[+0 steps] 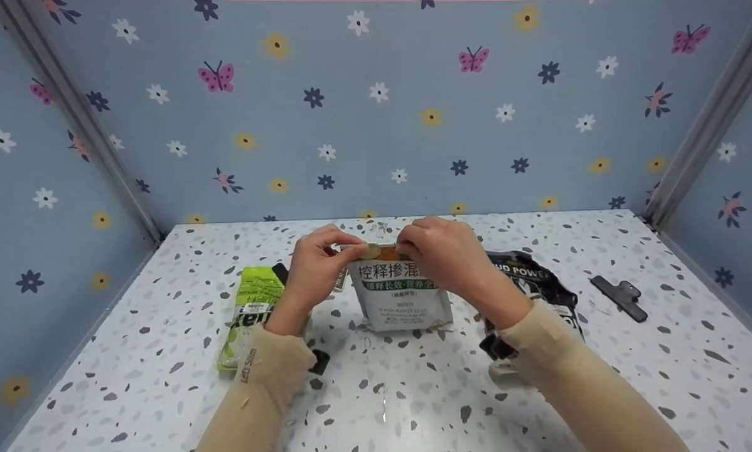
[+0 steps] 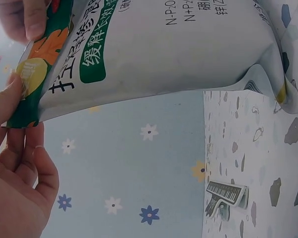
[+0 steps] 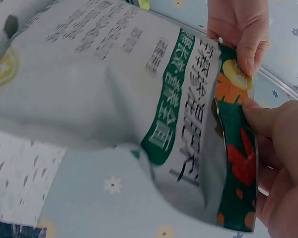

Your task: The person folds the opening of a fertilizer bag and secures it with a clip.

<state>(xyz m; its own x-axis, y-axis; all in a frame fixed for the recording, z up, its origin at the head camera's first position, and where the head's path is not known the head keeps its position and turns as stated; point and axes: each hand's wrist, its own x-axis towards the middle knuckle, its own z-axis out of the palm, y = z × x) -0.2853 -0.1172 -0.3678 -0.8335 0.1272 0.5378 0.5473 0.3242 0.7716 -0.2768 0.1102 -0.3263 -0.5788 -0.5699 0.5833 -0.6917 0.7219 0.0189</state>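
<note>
A white fertilizer bag with Chinese print and a green band stands upright on the table between the two hands. Along its top runs a strip of colourful pattern, folded toward the printed face. My left hand pinches the strip at the bag's left top corner, thumb on the near side and fingers behind. Farther right along the same edge, my right hand pinches the fold between thumb and fingers. In the head view that hand covers the bag's right top corner.
A lime-green bag lies at the left, partly behind the left forearm. To the right a black bag lies partly under the right forearm, with a black clip beyond it. A keyboard-patterned clip sits on the table behind the left hand.
</note>
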